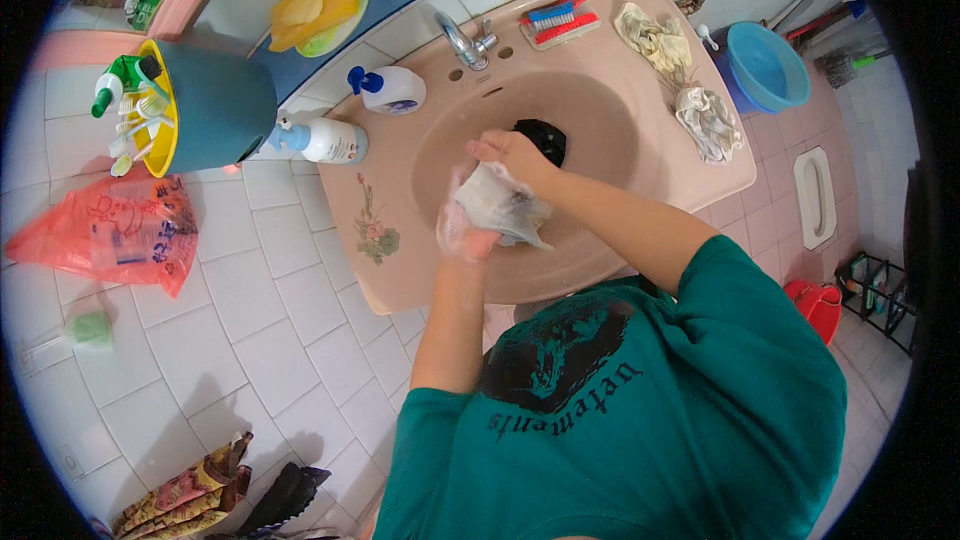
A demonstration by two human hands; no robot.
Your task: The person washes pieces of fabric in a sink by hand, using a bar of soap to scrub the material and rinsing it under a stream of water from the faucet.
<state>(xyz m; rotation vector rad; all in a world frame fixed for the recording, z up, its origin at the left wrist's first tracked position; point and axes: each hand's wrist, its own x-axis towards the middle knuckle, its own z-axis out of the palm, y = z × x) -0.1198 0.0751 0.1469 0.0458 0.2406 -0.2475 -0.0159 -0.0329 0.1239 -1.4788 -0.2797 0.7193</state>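
Over the pink washbasin [420,180] both my hands are on a wet, soapy grey-white cloth [497,202]. Suds coat my left hand [462,228], which is closed around the cloth's left side; part of its fingers is hidden behind the fabric. My right hand [508,153] grips the upper edge, fingers curled and pointing left. A loose corner of the cloth hangs toward the basin's near side. Just beyond my right hand, a dark bundled cloth [545,143] lies in the bowl, partly covered by that hand.
Behind the bowl stands a chrome faucet [466,40], with scrub brushes [562,18] to its right. Crumpled pale cloths [708,123] rest on the right ledge. Two pump bottles [335,141] stand at the left. A blue basin [765,65] is beyond the counter, a red bucket [815,308] nearer.
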